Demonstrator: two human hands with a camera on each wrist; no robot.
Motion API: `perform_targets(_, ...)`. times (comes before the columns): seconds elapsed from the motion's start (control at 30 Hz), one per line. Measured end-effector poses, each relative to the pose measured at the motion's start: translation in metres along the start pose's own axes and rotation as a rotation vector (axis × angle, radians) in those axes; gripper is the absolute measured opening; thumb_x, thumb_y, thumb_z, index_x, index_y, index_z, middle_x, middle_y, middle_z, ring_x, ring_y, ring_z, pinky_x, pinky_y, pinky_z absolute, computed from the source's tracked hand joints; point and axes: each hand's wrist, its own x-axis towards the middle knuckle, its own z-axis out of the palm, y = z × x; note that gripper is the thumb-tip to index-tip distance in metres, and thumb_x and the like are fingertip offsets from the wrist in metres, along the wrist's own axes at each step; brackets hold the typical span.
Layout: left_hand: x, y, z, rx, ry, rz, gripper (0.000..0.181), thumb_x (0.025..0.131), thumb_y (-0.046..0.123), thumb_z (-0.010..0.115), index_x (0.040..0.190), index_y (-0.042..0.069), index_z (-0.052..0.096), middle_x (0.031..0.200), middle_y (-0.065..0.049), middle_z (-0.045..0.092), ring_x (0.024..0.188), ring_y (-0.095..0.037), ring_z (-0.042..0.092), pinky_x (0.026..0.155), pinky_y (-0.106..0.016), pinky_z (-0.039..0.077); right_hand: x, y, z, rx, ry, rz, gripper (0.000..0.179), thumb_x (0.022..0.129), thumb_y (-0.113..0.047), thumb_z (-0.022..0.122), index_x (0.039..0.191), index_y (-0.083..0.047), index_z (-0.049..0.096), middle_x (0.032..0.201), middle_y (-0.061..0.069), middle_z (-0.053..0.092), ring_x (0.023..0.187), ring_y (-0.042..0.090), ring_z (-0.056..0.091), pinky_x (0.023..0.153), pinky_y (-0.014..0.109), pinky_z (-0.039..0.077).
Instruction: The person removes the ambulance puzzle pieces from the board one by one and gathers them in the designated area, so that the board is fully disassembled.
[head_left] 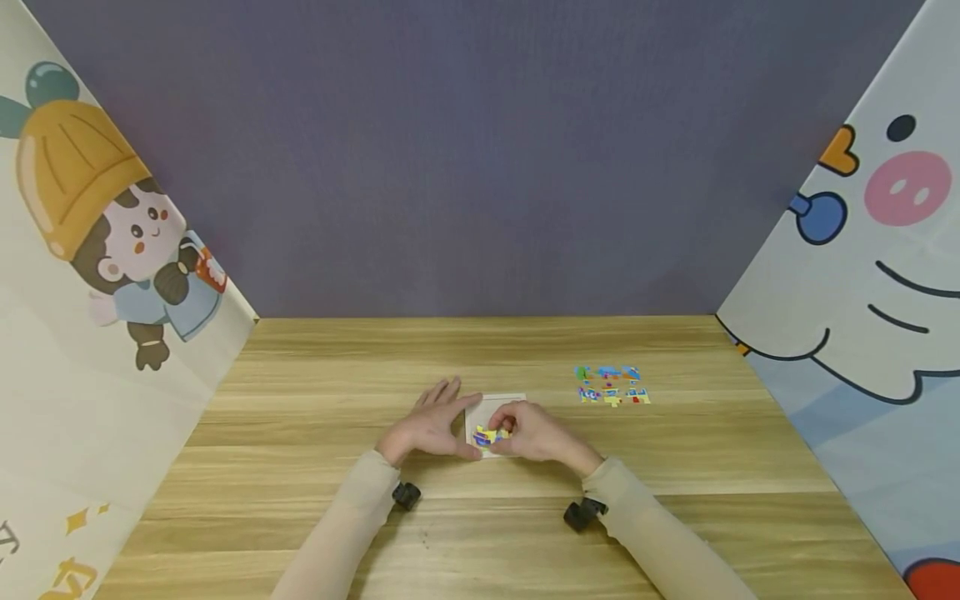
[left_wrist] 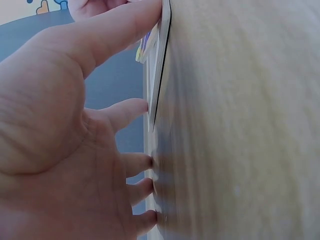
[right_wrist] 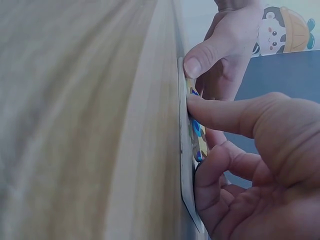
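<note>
A small white puzzle board (head_left: 492, 406) lies flat on the wooden table between both hands. Colourful jigsaw pieces (head_left: 482, 435) in yellow, blue and purple lie in its near part. My left hand (head_left: 431, 427) spreads its fingers along the board's left side. Its thumb presses on the near left corner, and the other fingertips touch the board's edge and the tabletop. With thumb and curled fingers, my right hand (head_left: 534, 433) pinches a puzzle piece (right_wrist: 198, 132) low over the board. Its fingers partly hide the piece and the board's right side.
Several loose puzzle pieces (head_left: 590, 395) lie in rows on the table (head_left: 360, 358) to the right, beyond the right hand. A grey panel (head_left: 480, 167) rises at the back, with cartoon-printed panels at both sides. Each wrist carries a small black camera (head_left: 406, 496).
</note>
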Motion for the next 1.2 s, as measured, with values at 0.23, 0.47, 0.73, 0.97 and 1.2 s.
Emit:
perform_targets(0.23, 0.0012, -0.0008, 0.001, 0.01, 0.002, -0.002, 0.102, 0.086, 0.054, 0.084, 0.168, 0.019, 0.035, 0.179, -0.023, 0.004, 0.166, -0.045, 0.0, 0.134, -0.065, 0.002, 0.001, 0.0021, 0.0007, -0.002, 0.003, -0.011, 0.024, 0.088, -0.019, 0.088, 0.107, -0.015, 0.073, 0.098, -0.004, 0.067, 0.088, 0.014, 0.057, 0.076, 0.028, 0.049)
perform_targets(0.47, 0.0014, -0.0017, 0.0008, 0.015, 0.002, -0.009, 0.101, 0.085, 0.055, 0.084, 0.168, 0.021, 0.035, 0.179, -0.021, 0.003, 0.167, -0.043, 0.0, 0.134, -0.064, 0.001, -0.0001, 0.0018, 0.0006, -0.015, 0.019, -0.046, 0.028, 0.088, -0.019, 0.087, 0.115, -0.015, 0.079, 0.1, -0.005, 0.071, 0.084, 0.013, 0.057, 0.071, 0.026, 0.048)
perform_targets(0.73, 0.002, -0.0005, 0.0003, 0.012, 0.0, -0.009, 0.101, 0.085, 0.054, 0.084, 0.168, 0.021, 0.036, 0.179, -0.022, 0.004, 0.167, -0.044, 0.0, 0.134, -0.064, 0.001, -0.0044, -0.0012, -0.0002, -0.111, 0.081, -0.084, 0.026, 0.088, -0.024, 0.086, 0.113, -0.017, 0.084, 0.1, -0.006, 0.069, 0.083, 0.009, 0.058, 0.071, 0.026, 0.05)
perform_targets(0.97, 0.0018, -0.0002, 0.0001, 0.013, 0.005, -0.013, 0.101, 0.086, 0.055, 0.083, 0.168, 0.022, 0.036, 0.179, -0.021, 0.004, 0.167, -0.043, 0.0, 0.134, -0.063, 0.002, -0.0036, 0.0004, -0.0022, -0.127, 0.095, -0.155, 0.017, 0.094, -0.024, 0.082, 0.109, -0.017, 0.085, 0.097, -0.007, 0.073, 0.08, 0.004, 0.059, 0.07, 0.023, 0.052)
perform_targets(1.2, 0.0027, -0.0003, 0.0006, 0.005, 0.006, -0.015, 0.101, 0.086, 0.055, 0.083, 0.168, 0.022, 0.036, 0.18, -0.02, 0.003, 0.167, -0.043, -0.001, 0.134, -0.063, 0.002, -0.0002, 0.0072, -0.0027, -0.006, 0.057, -0.135, 0.011, 0.1, -0.021, 0.075, 0.105, -0.015, 0.083, 0.1, -0.004, 0.079, 0.084, 0.002, 0.065, 0.076, 0.022, 0.056)
